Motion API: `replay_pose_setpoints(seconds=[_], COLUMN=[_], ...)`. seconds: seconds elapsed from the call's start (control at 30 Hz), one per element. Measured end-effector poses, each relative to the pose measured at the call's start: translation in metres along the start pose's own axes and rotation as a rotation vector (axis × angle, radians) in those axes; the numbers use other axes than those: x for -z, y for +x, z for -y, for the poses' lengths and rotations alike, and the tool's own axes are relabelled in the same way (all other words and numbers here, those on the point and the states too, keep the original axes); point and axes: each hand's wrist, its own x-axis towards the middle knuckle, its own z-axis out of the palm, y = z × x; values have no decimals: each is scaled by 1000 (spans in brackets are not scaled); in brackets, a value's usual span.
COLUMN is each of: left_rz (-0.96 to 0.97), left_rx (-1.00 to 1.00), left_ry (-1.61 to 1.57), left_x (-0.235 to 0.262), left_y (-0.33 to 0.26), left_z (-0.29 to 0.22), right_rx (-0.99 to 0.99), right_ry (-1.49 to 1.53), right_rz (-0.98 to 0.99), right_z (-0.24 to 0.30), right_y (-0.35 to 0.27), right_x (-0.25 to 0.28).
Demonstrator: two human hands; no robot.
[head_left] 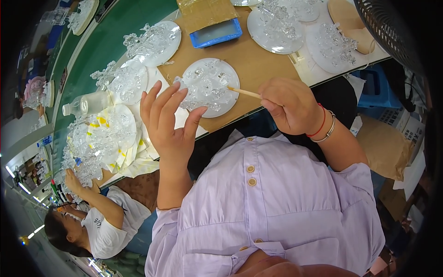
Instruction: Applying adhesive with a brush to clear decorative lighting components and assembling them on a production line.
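A round white plate [230,76] lies on brown cardboard in front of me, with clear plastic pieces [207,83] spread over it. My left hand [170,122] is at the plate's left edge, fingers spread and thumb apart. Clear pieces show just behind its fingertips; whether they touch I cannot tell. In the fingers of my right hand [290,104] is a thin wooden stick [247,92], pinched near one end. Its darker tip points left, over the right part of the plate.
Behind the plate stands a blue tray [216,36], partly under a cardboard flap [207,11]. More white discs with clear pieces [159,41] sit around. A clear bottle [87,104] lies at left. A black fan [392,27] is at far right. Another person [106,221] works at lower left.
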Motion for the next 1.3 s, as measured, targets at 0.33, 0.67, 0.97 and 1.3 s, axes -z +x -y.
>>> replay_pose_setpoints(seconds=[0.33,0.67,0.97,1.3], left_rz=[254,213,160,56], left_rx=[89,81,103,194], left_ry=[-260,-234,-226,-295], left_x=[7,3,-3,-15], left_y=[3,4,-4,-15], left_z=[20,16,9,-3], right_rx=[-6,26,15,9], right_ry=[-99,-82,-91,-109], right_rz=[-54,47,23,86], right_z=[-4,5,0,13], right_y=[-3,-3,-3,-10], right_x=[4,11,9,14])
